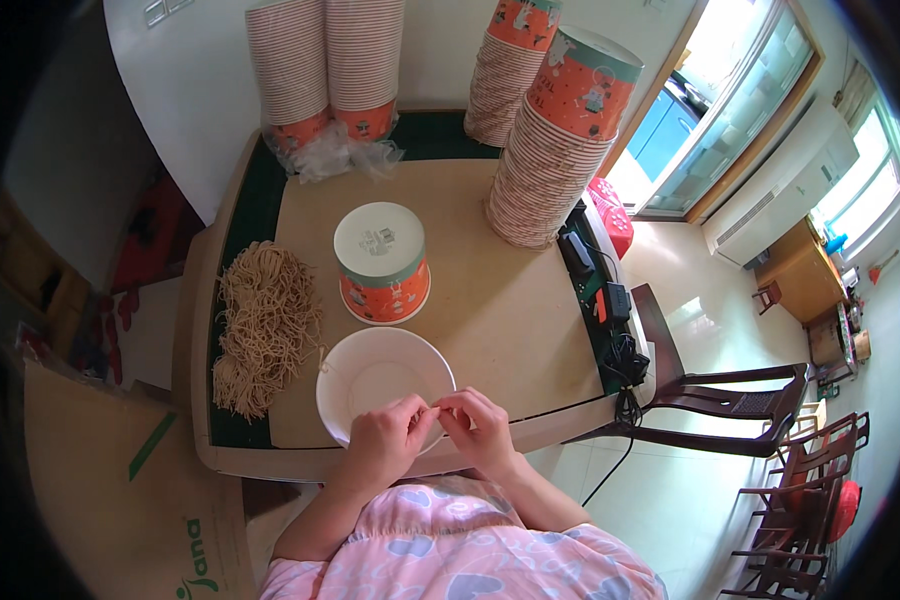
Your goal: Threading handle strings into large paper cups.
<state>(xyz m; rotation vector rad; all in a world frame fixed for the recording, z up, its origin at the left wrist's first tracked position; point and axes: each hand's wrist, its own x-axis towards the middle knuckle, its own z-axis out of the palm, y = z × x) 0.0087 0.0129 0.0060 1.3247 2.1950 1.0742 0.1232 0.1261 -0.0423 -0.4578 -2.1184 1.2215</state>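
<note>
White bucket (370,385): mouth up at the near edge of the table (490,320), directly in front of you, its near-right rim under your fingers. Whether it sits flat or tips slightly, I cannot tell.

Grip: your left hand (395,430) and right hand (476,428) meet over that rim, thumb and forefinger of each drawn into a closed pinch, tips touching or nearly so. Whether cord, rim or both lie between them is too small to tell.

Step in hand (judged): fine two-handed fingertip work at the rim. Next move seems to call for keeping both pinches firm and close together, with the bucket steadied so that it does not slide or turn. A lost pinch would probably mean starting over at that spot.

Outward: a tangled heap of tan cord (262,335) lies left of the bucket, within your left hand's reach; a stray end comes near the bucket's left rim. Just behind stands an upside-down orange bucket (385,290). Farther back, nested bucket stacks (555,160) rise at both far corners. Black cables (625,365) hang at the right edge.
</note>
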